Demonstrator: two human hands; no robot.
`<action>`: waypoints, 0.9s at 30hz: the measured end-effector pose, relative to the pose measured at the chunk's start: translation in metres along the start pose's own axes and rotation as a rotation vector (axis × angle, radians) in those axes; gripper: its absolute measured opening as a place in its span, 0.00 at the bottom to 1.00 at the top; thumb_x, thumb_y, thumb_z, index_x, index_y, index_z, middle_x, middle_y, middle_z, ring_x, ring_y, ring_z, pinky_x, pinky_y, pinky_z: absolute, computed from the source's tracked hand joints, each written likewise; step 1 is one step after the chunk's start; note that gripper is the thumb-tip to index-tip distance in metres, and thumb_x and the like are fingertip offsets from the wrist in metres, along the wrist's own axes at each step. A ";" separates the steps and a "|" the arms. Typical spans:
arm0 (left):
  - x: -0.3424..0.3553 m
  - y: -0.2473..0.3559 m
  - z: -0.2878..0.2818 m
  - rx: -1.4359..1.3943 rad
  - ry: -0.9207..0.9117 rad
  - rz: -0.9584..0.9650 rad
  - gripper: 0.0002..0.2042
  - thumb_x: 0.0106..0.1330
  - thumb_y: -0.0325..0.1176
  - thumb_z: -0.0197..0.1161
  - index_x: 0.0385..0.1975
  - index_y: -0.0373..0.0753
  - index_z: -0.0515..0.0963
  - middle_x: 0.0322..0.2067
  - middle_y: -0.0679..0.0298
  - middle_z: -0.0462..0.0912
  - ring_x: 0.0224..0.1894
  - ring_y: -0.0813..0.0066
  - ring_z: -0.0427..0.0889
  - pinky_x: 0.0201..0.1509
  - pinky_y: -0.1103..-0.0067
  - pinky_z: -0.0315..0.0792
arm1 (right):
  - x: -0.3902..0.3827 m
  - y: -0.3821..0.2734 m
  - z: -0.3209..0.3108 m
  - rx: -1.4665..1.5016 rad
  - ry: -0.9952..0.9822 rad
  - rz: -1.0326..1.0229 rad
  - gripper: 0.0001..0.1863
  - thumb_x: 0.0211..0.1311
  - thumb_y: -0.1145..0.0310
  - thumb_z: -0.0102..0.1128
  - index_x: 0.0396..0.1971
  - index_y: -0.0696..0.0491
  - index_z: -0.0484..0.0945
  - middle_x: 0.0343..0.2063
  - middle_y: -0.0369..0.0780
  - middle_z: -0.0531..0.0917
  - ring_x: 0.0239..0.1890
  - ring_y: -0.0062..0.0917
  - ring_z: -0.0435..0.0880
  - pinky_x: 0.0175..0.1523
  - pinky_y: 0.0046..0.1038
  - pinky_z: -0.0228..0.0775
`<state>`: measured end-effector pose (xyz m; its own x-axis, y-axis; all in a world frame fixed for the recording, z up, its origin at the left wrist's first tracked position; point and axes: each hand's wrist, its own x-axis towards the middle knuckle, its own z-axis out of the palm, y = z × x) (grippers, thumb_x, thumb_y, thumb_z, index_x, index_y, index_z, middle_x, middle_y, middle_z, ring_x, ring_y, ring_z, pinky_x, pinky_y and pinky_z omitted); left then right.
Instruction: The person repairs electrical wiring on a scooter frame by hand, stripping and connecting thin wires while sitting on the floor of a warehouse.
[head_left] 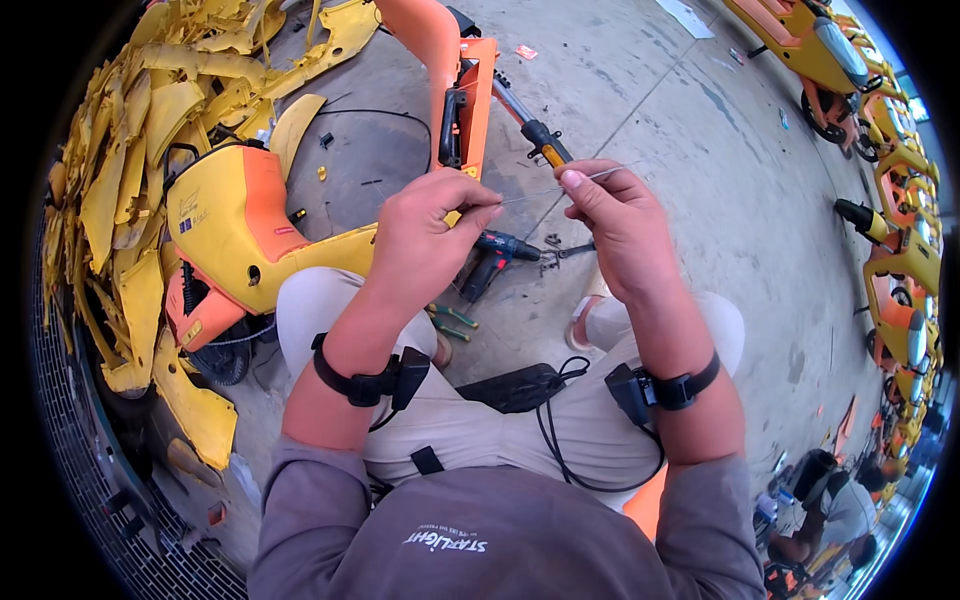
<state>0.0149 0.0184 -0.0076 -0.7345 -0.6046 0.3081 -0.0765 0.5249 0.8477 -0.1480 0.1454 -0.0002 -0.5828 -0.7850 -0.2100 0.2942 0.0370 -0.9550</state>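
A thin pale wire [530,197] stretches between my two hands in front of the orange bike part. My left hand [430,225] pinches one end of it between thumb and fingers. Thumb against curled fingers, my right hand [620,225] grips the other side, and a loose tip sticks out past it. Behind the hands stands a partly stripped yellow and orange electric bike [225,215], with its orange front section [478,105] upright. A dark fork tube [525,115] leans beside that section. On the floor below the wire lies a cordless drill [490,265].
Green-handled pliers [455,318] lie near my left foot. A heap of yellow body panels [130,150] fills the left. Small metal parts [555,250] are scattered beside the drill. Rows of yellow bikes [895,270] line the right, and other people [850,515] crouch at the lower right.
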 end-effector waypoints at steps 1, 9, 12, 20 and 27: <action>-0.001 0.002 0.001 0.003 0.003 -0.002 0.05 0.56 0.22 0.66 0.32 0.34 0.81 0.30 0.66 0.80 0.28 0.79 0.75 0.34 0.81 0.69 | 0.000 0.002 0.003 0.001 -0.005 0.001 0.10 0.62 0.67 0.63 0.40 0.56 0.79 0.39 0.37 0.82 0.40 0.17 0.75 0.44 0.21 0.66; 0.002 0.004 -0.014 -0.008 -0.167 -0.229 0.09 0.61 0.29 0.64 0.40 0.35 0.80 0.28 0.68 0.78 0.27 0.82 0.73 0.33 0.83 0.68 | 0.009 -0.004 -0.010 -0.022 -0.014 -0.037 0.13 0.60 0.64 0.65 0.39 0.58 0.81 0.35 0.34 0.82 0.36 0.15 0.74 0.42 0.20 0.67; 0.001 -0.001 -0.023 -0.087 -0.220 -0.251 0.10 0.64 0.32 0.62 0.40 0.33 0.80 0.29 0.67 0.79 0.28 0.83 0.73 0.32 0.83 0.68 | 0.012 -0.012 -0.018 0.035 0.011 -0.033 0.13 0.61 0.64 0.64 0.39 0.57 0.81 0.38 0.35 0.83 0.37 0.15 0.74 0.43 0.21 0.67; 0.000 0.003 -0.001 -0.032 0.003 -0.121 0.05 0.58 0.26 0.67 0.32 0.34 0.81 0.25 0.67 0.78 0.25 0.83 0.73 0.29 0.84 0.66 | 0.010 -0.004 -0.003 0.036 -0.094 0.057 0.13 0.64 0.62 0.61 0.40 0.56 0.79 0.40 0.36 0.83 0.43 0.18 0.78 0.44 0.22 0.68; 0.003 0.012 -0.003 -0.097 -0.027 -0.248 0.07 0.60 0.29 0.66 0.35 0.33 0.81 0.26 0.67 0.79 0.27 0.84 0.75 0.31 0.85 0.68 | 0.012 -0.006 -0.008 0.050 -0.106 0.031 0.14 0.64 0.61 0.61 0.40 0.57 0.79 0.40 0.37 0.83 0.42 0.18 0.76 0.43 0.22 0.67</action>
<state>0.0141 0.0209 0.0047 -0.7193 -0.6906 0.0750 -0.1925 0.3018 0.9337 -0.1626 0.1408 0.0015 -0.4904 -0.8450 -0.2133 0.3494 0.0336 -0.9364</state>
